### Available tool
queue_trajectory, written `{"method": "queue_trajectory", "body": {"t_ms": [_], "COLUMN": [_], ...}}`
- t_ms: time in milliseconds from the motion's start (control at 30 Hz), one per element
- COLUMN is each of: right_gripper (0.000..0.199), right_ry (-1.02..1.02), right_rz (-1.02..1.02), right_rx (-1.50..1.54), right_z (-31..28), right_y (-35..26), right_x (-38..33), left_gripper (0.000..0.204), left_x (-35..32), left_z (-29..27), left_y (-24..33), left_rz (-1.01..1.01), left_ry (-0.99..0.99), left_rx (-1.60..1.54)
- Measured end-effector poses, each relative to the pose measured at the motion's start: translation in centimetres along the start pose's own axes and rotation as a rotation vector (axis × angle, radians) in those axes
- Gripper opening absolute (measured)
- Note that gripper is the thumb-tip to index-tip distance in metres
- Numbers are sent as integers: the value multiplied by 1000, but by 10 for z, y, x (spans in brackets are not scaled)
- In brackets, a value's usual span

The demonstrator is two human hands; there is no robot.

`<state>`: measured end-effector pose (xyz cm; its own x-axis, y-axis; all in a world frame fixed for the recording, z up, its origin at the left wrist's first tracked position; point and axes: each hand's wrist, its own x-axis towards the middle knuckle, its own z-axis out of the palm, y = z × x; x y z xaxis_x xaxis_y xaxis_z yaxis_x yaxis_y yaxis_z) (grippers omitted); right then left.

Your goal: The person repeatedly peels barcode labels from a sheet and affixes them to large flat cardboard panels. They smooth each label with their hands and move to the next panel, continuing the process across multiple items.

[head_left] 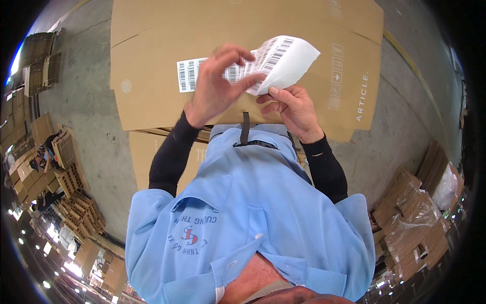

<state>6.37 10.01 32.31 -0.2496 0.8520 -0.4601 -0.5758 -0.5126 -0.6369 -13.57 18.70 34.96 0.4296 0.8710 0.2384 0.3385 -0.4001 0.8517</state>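
Both hands pinch the barcode label sheet (276, 61): left hand (215, 86) on its lower edge, right hand (291, 109) beneath. It hangs above the flat cardboard box (152, 66).

Grey concrete floor (86, 106) — cardboard stacks (61, 167) left, right (415, 213).

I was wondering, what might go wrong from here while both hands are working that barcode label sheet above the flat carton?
1. The white label sheet is already curled between the left hand and right hand; it may crease or tear.
2. Held in the air, a peeled label could fold onto itself or onto a finger.
3. A barcode label already sits on the flat cardboard carton; another might land crooked or overlap it.
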Motion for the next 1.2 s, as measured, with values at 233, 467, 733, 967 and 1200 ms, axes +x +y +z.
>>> {"method": "queue_trajectory", "body": {"t_ms": [233,467,733,967,1200], "right_gripper": [28,22,17,27,31], "right_ry": [-6,-2,29,126,125], "right_rz": [-102,-212,-287,12,15], "right_rx": [-67,-254,-444,-103,-135], "right_z": [20,22,27,26,15], "right_y": [9,14,22,43,61], "right_x": [1,3,5,-13,-21], "left_gripper": [30,22,17,14,14], "left_x": [-53,-64,-70,-90,-108], "left_z": [8,9,8,23,26], "left_y": [6,9,11,4,12], "left_rz": [-14,-97,-179,-72,-233], "left_ry": [118,198,189,140,74], "left_rx": [-49,-115,-58,155,41]}}
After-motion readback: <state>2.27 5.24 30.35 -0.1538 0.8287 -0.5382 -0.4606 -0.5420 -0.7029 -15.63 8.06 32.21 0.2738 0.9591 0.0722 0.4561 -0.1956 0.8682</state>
